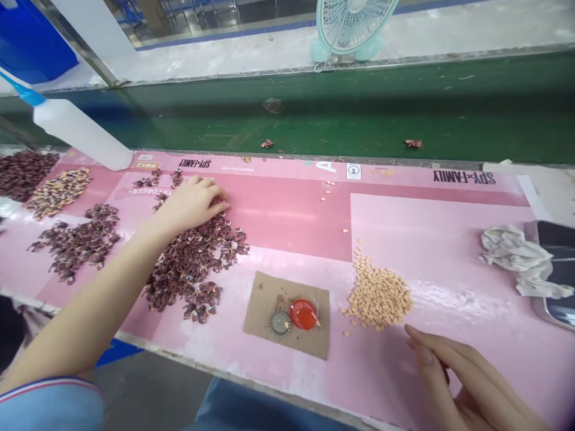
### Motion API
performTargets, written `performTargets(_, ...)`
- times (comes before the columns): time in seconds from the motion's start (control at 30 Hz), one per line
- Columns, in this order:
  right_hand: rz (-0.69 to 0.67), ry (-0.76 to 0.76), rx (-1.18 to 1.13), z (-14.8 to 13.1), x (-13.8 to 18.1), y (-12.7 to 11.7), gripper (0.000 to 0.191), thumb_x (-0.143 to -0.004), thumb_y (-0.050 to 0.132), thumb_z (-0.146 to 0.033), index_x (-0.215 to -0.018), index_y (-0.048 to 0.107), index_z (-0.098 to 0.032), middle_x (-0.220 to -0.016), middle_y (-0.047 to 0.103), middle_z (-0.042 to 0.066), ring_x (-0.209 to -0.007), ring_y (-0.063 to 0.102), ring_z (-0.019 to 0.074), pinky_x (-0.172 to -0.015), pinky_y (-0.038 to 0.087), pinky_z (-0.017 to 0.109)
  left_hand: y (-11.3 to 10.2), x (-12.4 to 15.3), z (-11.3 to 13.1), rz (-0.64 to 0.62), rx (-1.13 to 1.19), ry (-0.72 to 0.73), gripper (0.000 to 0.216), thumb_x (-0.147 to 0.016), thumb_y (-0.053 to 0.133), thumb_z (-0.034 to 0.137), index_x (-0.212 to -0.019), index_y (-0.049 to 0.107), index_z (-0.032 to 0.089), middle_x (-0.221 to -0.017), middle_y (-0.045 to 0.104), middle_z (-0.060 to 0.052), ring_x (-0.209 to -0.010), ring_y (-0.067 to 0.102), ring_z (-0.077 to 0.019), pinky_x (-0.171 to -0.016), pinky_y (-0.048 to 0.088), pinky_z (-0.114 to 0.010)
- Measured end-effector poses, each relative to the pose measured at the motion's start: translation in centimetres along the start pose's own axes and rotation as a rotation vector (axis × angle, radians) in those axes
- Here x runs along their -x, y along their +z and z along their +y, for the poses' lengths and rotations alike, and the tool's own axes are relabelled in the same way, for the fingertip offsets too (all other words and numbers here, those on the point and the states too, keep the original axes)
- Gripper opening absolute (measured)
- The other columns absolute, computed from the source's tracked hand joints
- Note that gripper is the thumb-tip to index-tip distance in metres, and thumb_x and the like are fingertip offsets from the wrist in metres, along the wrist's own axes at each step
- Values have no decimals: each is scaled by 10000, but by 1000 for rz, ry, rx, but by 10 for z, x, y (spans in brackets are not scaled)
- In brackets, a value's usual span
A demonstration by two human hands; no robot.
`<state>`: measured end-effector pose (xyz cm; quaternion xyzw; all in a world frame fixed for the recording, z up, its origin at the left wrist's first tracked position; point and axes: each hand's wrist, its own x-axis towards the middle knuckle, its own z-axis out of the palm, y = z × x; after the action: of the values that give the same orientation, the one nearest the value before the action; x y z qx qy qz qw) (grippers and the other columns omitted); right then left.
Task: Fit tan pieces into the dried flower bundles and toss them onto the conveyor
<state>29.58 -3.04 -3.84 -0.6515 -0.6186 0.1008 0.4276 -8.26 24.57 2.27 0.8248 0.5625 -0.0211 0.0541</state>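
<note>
My left hand [195, 200] rests over the upper part of a large pile of small dark brown pieces with light specks [184, 272]. Its thumb and forefinger are apart; the other fingertips are partly hidden. At the lower right, my right hand [467, 374] has thumb and forefinger drawn together beside a heap of tiny tan pieces [380, 297]; whatever they pinch is too small or hidden to make out. Between the two piles lies a cardboard piece [260, 314], carrying a glossy red-orange round blob or cap [303, 314] and a grey crimped bottle cap [281, 322].
A white squeeze bottle [85, 131] with blue nozzle stands at the left, near more dark pieces [83, 239] and a mixed tan-and-dark pile [60, 191]. Crumpled tissue [516, 254] lies by a dark tray-like object [559, 245]. Beyond a green belt [341, 114] stands a fan [353, 24].
</note>
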Motion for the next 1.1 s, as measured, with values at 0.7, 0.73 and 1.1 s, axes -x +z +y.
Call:
performTargets(0.7, -342, -448, 290, -29, -17, 22, 240, -1063, 452, -86, -1050, 676, -171, -958, 744, 67, -826, 648, 182, -715, 537, 299, -7, 119, 82, 85, 614, 191, 233, -970, 559, 319, -951, 785, 269, -880, 714, -26, -778, 651, -178, -709, 548, -250)
performTargets(0.73, -361, -464, 314, -30, -20, 22, 250, -1060, 435, -78, -1043, 669, -163, -945, 736, 73, -819, 636, 190, -717, 535, 308, -6, 124, 82, 73, 654, 202, 220, -963, 584, 327, -1005, 796, 284, -925, 731, -32, -816, 672, -182, -697, 556, -227)
performTargets(1.1, -336, -206, 65, -44, -17, 27, 188, -1053, 441, -93, -993, 551, -233, -929, 633, 37, -844, 621, 182, -710, 521, 300, 24, 174, 108, 93, 956, 197, 275, -925, 748, 563, -1104, 838, 374, -724, 725, -8, -564, 633, -147, -545, 512, -207)
